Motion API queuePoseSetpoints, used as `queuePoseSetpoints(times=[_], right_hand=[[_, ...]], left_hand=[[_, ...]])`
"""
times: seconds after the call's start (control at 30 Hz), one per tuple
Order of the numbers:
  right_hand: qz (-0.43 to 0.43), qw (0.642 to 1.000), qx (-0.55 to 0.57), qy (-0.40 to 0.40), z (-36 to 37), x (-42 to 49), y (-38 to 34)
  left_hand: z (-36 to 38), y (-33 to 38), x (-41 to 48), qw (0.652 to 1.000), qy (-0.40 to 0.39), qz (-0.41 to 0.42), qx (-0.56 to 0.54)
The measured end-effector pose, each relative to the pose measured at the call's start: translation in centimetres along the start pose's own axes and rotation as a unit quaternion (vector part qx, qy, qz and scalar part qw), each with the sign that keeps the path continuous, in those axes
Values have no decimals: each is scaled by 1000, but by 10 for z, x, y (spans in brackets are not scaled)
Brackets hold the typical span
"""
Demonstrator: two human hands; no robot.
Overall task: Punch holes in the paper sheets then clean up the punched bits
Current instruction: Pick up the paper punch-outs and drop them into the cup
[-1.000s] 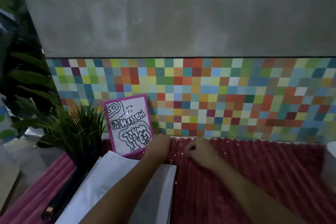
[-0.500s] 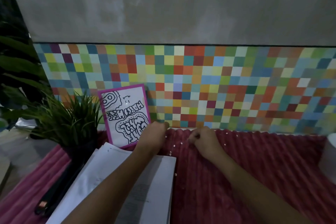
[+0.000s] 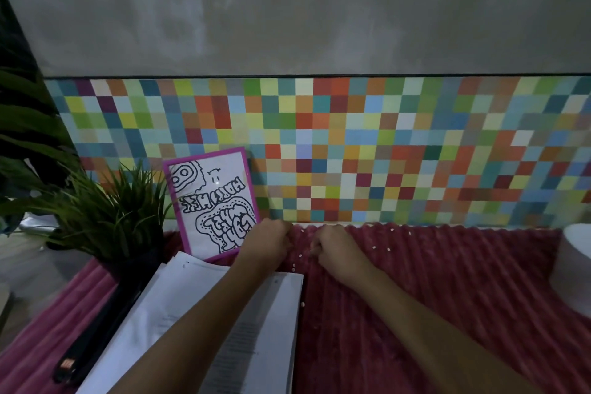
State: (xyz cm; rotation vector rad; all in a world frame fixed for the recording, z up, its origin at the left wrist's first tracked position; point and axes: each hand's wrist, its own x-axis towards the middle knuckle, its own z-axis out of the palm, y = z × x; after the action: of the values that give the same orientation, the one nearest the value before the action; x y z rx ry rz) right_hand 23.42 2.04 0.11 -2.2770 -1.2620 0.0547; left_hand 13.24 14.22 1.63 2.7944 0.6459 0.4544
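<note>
The paper sheets point(image 3: 192, 294) lie under my left forearm, holes showing, so punching looks done. Punched bits point(image 3: 300, 255) dot the worktop point(image 3: 447, 313) between and right of my curled left hand point(image 3: 267, 243) and right hand point(image 3: 335, 249). I cannot tell whether either pinches any.

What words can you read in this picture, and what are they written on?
Pink-framed drawing: two clumps of fat bubble letters that seem back to front. I cannot make out sure words.
Paper sheets: lines of small print, too tiny to read.
Black thing beside the sheets: an orange label, too blurred to read.
Nothing else shows any writing.
</note>
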Motion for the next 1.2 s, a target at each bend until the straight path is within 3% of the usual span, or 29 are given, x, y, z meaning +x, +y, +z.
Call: queuePoseSetpoints(times=[0.17,0.23,0.4,0.5,0.7,0.83,0.93,1.07,1.2], right_hand=[[111,974,190,53,-47,-9,23],[126,962,239,37,-70,-19,40],[99,979,166,-72,-84,-51,53],[91,985,141,-48,-68,-59,54],[43,998,54,12,-50,-60,51],[48,998,-33,20,-43,-58,47],[111,990,88,25,-53,-54,52],[233,916,308,111,-74,-50,72],[217,940,229,131,-80,-47,94]], left_hand=[[2,-4,-6,998,47,23,18],[1,-6,-5,999,49,21,-3],[-5,-2,1,996,70,16,-49],[-10,6,2,991,87,20,-99],[-1,10,-3,993,-29,25,-114],[1,11,-3,991,-45,17,-128],[5,12,-7,995,-33,60,-66],[6,4,-7,995,-12,71,-75],[3,3,-6,990,-13,41,-136]])
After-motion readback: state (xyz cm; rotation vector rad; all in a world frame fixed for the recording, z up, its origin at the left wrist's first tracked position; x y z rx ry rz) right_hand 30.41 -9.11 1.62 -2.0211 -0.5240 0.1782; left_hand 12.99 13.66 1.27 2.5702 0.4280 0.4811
